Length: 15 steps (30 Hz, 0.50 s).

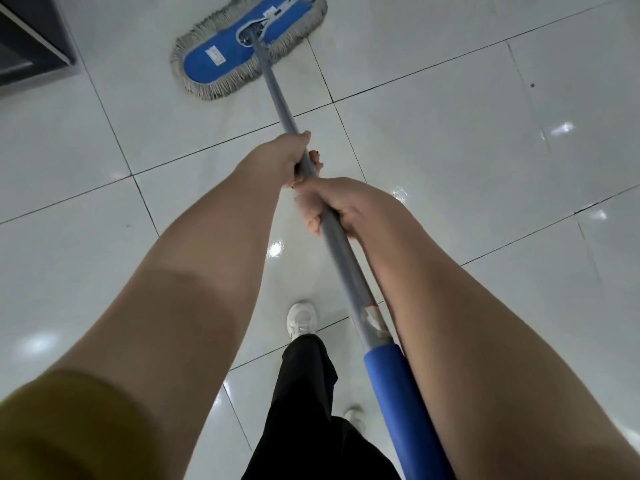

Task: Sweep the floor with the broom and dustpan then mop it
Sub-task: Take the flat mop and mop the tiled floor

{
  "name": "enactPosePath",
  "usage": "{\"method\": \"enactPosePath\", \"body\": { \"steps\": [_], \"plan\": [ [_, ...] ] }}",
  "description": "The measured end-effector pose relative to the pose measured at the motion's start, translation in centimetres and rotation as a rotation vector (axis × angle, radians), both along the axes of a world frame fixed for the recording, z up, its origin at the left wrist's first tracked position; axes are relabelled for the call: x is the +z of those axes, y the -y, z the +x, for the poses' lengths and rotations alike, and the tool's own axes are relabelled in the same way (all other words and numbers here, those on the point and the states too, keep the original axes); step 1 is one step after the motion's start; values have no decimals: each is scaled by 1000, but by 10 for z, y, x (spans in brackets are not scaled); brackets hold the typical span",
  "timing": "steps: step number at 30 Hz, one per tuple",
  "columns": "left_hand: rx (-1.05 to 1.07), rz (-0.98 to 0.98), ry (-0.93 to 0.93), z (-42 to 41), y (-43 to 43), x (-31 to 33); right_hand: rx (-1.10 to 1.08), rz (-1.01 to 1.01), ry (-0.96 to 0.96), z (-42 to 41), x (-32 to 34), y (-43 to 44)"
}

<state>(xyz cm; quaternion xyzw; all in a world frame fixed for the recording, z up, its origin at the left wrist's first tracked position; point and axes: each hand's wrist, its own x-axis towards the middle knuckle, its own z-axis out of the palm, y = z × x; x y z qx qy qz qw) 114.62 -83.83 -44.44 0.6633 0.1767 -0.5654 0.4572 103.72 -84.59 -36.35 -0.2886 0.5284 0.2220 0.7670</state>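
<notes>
A flat mop head, blue on top with a grey fringe, lies on the white tiled floor ahead of me. Its grey pole runs back toward me and ends in a blue foam grip under my right forearm. My left hand grips the pole further down its length. Just behind it, my right hand is wrapped round the pole too. Neither broom nor dustpan is in view.
A dark cabinet or furniture base stands at the top left, close to the mop head's left end. My white shoe and black trouser leg are below the pole. The glossy tiles show dark grout lines and light reflections.
</notes>
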Motion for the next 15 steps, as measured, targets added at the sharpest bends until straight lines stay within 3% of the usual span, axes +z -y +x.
{"method": "enactPosePath", "body": {
  "steps": [15],
  "plan": [
    [-61, 22, -77, -188, -112, 49, 41, 34, -1, -188, 44, -103]
  ]
}}
